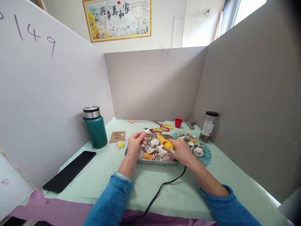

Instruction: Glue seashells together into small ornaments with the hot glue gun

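My right hand (182, 151) grips a yellow glue gun (165, 142), its nozzle pointing left and away from me over a metal tray (157, 161) filled with several seashells. A black cord (162, 188) trails from the gun toward me. My left hand (135, 144) hovers at the tray's left end, fingers pinched on a small pale thing, too small to name. The gun's tip is close to those fingers.
A blue glass plate (206, 156) of shells lies right of the tray. Scissors (162, 128), a red cup (178, 122) and a jar (208, 126) stand behind. A green thermos (95, 127), brown card (117, 137) and black phone (69, 171) are at left. Partition walls enclose the desk.
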Tool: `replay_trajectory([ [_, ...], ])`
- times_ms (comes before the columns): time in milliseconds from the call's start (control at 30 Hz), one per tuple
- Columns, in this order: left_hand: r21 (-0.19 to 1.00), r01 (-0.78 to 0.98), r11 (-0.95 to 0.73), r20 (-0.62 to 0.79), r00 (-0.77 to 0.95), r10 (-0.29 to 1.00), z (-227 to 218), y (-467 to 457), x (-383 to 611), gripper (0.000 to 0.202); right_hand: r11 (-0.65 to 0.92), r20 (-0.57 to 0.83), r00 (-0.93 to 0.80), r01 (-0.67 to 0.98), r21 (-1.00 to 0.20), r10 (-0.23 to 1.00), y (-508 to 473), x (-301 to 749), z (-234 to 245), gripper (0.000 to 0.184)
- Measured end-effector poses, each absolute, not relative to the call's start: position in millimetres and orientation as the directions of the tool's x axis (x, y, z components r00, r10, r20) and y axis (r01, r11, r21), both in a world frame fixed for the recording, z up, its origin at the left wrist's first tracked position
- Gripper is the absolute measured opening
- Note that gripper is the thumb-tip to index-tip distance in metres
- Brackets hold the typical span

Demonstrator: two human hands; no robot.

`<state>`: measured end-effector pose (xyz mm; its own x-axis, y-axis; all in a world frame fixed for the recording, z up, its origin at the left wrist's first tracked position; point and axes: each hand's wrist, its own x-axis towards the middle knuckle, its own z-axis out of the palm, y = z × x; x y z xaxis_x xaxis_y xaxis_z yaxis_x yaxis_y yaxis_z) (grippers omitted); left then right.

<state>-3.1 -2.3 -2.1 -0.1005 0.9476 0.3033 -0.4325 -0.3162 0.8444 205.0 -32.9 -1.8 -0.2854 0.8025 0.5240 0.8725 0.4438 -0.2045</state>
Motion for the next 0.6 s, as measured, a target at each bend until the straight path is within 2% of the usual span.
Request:
replay_trajectory([
  [67,0.827,-0.462,-0.320,0.296,-0.125,0.947,-0.6,-2.3,-5.0,0.027,0.365,0.402,-0.304,0.927,-0.083,0.864,-30.2,204.4,4.9,0.016],
  [133,0.815,-0.479,-0.325,0.296,-0.137,0.945,0.7,-2.9,-6.4,0.027,0.352,0.301,-0.341,0.936,0.020,0.891,-27.0,201.1,9.9,0.018],
  [233,0.807,-0.492,-0.327,0.294,-0.147,0.945,2.2,-4.0,-8.0,0.027,0.368,0.209,-0.381,0.924,0.102,0.900,-21.7,195.9,14.6,0.021],
  [367,0.801,-0.503,-0.326,0.280,-0.166,0.945,3.7,-4.6,-9.8,0.028,0.397,0.136,-0.411,0.910,0.117,0.902,-16.8,198.3,23.9,0.021],
  [500,0.794,-0.506,-0.338,0.286,-0.180,0.941,3.6,-4.2,-11.1,0.029,0.460,-0.075,-0.455,0.884,0.078,0.887,-14.5,208.2,45.3,0.034],
  [600,0.778,-0.527,-0.343,0.285,-0.190,0.940,3.2,-2.7,-12.5,0.028,0.493,-0.053,-0.492,0.870,0.011,0.869,-9.0,202.7,61.2,0.042],
])
